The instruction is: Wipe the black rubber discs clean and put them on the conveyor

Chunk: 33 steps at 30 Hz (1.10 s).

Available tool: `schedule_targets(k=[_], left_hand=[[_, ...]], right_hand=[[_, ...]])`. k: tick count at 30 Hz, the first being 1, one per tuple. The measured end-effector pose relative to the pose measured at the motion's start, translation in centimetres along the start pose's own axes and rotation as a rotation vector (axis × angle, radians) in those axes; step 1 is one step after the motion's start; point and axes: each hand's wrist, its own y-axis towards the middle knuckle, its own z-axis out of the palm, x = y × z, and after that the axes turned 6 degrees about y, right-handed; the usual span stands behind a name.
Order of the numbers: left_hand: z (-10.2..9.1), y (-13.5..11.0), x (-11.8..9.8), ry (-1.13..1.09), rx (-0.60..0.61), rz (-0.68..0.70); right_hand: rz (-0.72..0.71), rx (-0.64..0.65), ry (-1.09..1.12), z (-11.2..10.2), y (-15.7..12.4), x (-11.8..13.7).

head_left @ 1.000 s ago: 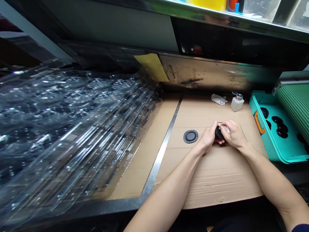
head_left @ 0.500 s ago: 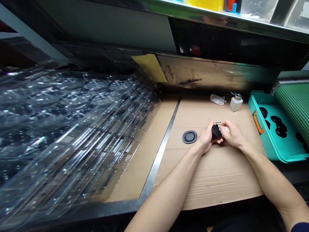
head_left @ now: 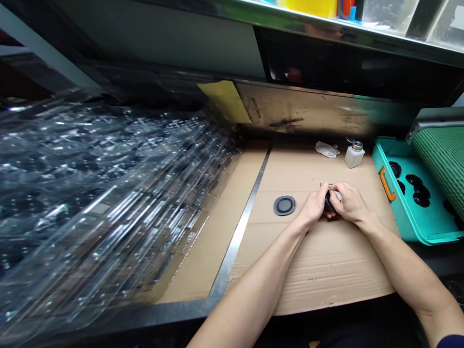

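Over the cardboard, my left hand [head_left: 314,207] is closed around a small black round part [head_left: 328,202], which is tilted on edge and mostly covered by fingers. My right hand [head_left: 348,202] pinches a white wipe [head_left: 338,195] against that part; only a bit of the wipe shows between the fingers. Left of my hands, a dark grey disc [head_left: 284,205] with a recessed ring lies flat on the cardboard.
Stacked clear plastic trays [head_left: 119,208] fill the left side. At the back stand a white pump bottle [head_left: 354,154] and a crumpled tissue [head_left: 326,149]. On the right, a teal bin [head_left: 409,227] holds several black round parts beside a green conveyor belt [head_left: 444,150].
My left hand has shifted slightly right, closer to my right hand. The black part has turned and shows less between my fingers. The disc, bottle and bin stay put.
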Motion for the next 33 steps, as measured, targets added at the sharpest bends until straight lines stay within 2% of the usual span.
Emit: schedule_targets(k=[9,14,21,33], left_hand=[[0.07,-0.07,-0.09,-0.01,-0.005,0.016],[0.22,-0.02,0.26,-0.022,-0.009,0.038],[0.15,-0.04,0.33,-0.018,-0.009,0.042],[0.25,-0.2,0.03,-0.043,-0.011,0.036]], right_hand=[[0.051,0.05,-0.139,0.24,-0.21,0.14],[0.019,-0.008,-0.057,0.36,-0.13,0.15],[0.039,0.03,-0.012,0.19,-0.12,-0.22],[0.019,-0.004,0.008,0.26,-0.12,-0.17]])
